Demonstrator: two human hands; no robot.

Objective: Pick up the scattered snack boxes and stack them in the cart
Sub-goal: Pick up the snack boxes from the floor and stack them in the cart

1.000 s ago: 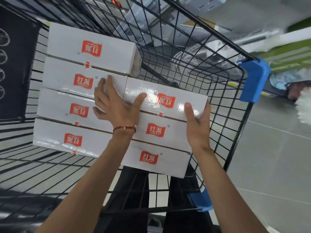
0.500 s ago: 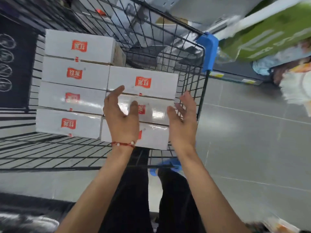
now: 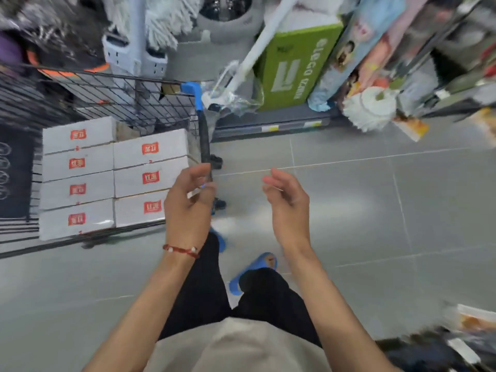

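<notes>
Moved: both hands are off the stack and drawn back outside the cart (image 3: 112, 89).
Left hand (image 3: 188, 208), right hand (image 3: 288, 208): empty, fingers loosely curled, apart above the floor (image 3: 349, 210).
Snack boxes (image 3: 128, 181): seven showing, in two neat columns inside the cart, against its blue-capped corner.
Beyond: shelf (image 3: 268, 127), mop (image 3: 369, 108), green carton (image 3: 292, 68).
Judgement: this placement is finished; another scattered box is to be sought next.

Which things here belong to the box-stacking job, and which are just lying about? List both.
Job: boxes, cart, left hand, right hand, both hands empty.
Lying about: green carton, mop head, white pole.
</notes>
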